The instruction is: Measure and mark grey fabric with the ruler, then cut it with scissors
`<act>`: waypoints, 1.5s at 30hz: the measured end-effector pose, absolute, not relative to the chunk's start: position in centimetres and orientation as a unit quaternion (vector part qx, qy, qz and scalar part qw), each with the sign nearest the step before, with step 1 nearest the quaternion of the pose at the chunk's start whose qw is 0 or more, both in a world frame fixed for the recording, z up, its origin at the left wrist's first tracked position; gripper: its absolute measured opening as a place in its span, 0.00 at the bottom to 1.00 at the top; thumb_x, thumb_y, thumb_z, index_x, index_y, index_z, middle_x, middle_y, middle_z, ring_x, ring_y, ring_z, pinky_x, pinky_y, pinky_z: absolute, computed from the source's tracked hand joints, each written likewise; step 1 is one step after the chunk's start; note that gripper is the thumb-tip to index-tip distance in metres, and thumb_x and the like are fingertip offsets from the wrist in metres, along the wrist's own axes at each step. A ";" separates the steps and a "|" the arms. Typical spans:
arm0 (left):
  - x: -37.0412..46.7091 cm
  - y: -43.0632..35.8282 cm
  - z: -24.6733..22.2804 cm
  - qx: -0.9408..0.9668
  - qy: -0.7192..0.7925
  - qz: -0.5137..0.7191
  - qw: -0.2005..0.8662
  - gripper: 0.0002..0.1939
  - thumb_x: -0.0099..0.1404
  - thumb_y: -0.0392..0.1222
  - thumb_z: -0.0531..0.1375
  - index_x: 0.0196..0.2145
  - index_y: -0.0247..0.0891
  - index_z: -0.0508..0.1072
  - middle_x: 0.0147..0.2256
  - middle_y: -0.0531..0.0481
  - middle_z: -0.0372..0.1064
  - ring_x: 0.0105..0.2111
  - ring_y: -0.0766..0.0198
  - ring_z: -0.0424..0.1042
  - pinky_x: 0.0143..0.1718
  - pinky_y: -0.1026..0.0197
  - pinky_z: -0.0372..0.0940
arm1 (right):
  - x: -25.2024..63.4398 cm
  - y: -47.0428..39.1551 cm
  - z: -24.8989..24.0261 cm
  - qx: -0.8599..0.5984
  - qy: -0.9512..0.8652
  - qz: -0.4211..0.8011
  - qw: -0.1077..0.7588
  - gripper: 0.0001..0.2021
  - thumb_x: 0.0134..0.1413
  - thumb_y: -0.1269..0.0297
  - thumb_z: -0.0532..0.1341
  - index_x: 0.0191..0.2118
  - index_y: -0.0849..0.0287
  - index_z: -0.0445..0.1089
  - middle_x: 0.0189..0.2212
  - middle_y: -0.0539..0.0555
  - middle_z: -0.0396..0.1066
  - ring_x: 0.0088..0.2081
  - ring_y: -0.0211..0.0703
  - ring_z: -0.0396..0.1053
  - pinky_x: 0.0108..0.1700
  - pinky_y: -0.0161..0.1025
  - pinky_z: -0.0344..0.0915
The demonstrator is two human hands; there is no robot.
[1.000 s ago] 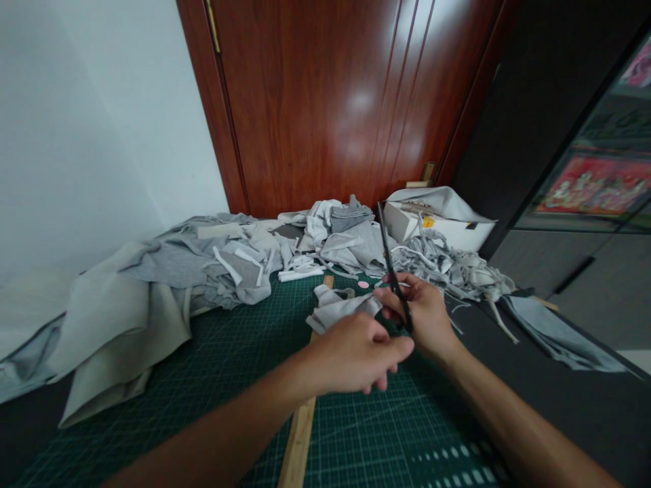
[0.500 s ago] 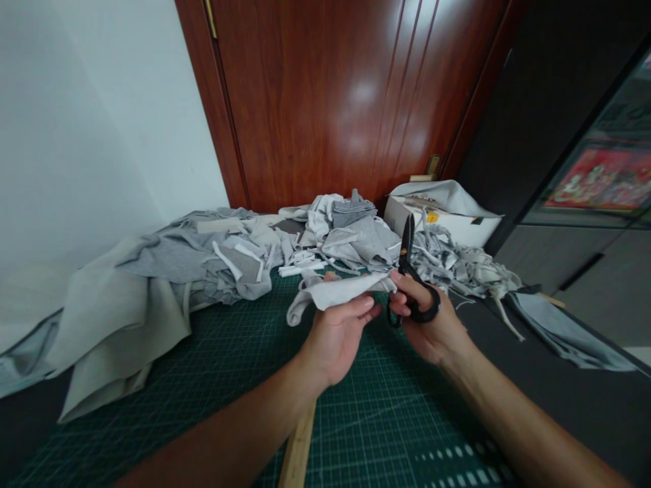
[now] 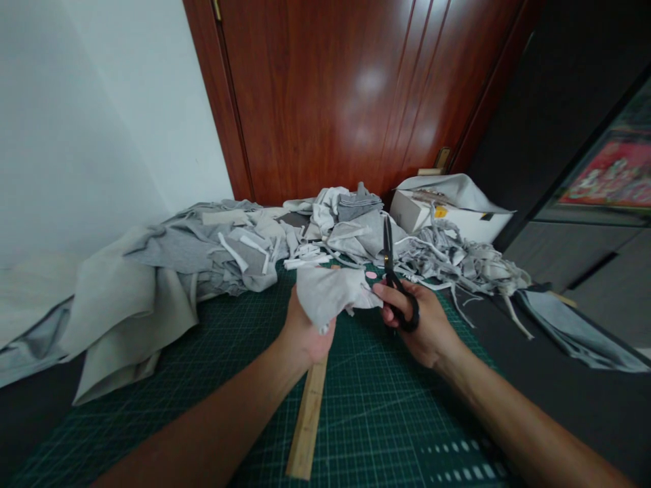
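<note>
A light grey piece of fabric [image 3: 330, 295] drapes over my left hand [image 3: 308, 342], which holds it from below; most of those fingers are hidden by the cloth. My right hand [image 3: 430, 325] has its fingers in the handles of black scissors [image 3: 390, 261]. The blades point away from me and look closed. My right thumb and fingertips touch the right edge of the fabric. Beneath my hands a wooden ruler [image 3: 308, 420] lies on a green cutting mat [image 3: 254, 407].
Heaped grey and white fabric scraps [image 3: 203, 251] run along the back and left. Tangled fabric strips [image 3: 468, 261] lie at the right, before a white box [image 3: 452, 213]. A brown door [image 3: 325, 102] stands behind, with a dark cabinet [image 3: 584, 271] at the right.
My left hand has moved left and turned under the fabric, which is now spread over it. The scissors have shifted left and slightly down. More of the ruler shows.
</note>
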State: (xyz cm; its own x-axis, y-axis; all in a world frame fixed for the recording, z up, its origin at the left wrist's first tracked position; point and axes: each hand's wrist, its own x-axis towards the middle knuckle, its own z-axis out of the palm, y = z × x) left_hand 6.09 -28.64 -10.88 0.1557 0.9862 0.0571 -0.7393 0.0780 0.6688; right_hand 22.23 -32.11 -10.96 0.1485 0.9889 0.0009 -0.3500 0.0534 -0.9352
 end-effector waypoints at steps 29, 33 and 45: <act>8.2 -32.0 -11.8 0.318 0.331 0.487 0.743 0.15 0.44 0.33 0.68 0.34 0.34 0.81 0.33 0.46 0.80 0.33 0.59 0.75 0.36 0.60 0.67 | 24.1 -30.9 -11.2 -0.510 -0.421 0.412 0.627 0.33 0.26 0.46 0.82 0.36 0.61 0.70 0.21 0.50 0.76 0.17 0.33 0.64 0.17 0.30 0.55; 8.1 -31.8 -12.2 0.319 0.349 0.502 0.724 0.19 0.41 0.30 0.67 0.36 0.36 0.79 0.32 0.49 0.78 0.32 0.60 0.74 0.34 0.60 0.66 | 23.5 -31.4 -10.9 -0.508 -0.445 0.399 0.620 0.33 0.27 0.50 0.82 0.38 0.60 0.70 0.14 0.45 0.70 0.15 0.33 0.59 0.17 0.30 0.52; 8.0 -32.3 -12.5 0.381 0.343 0.422 0.748 0.17 0.48 0.33 0.66 0.39 0.34 0.79 0.34 0.44 0.79 0.32 0.54 0.78 0.36 0.54 0.69 | 24.0 -31.6 -10.5 -0.422 -0.367 0.569 0.602 0.19 0.45 0.51 0.77 0.30 0.63 0.76 0.18 0.47 0.67 0.20 0.31 0.56 0.21 0.31 0.54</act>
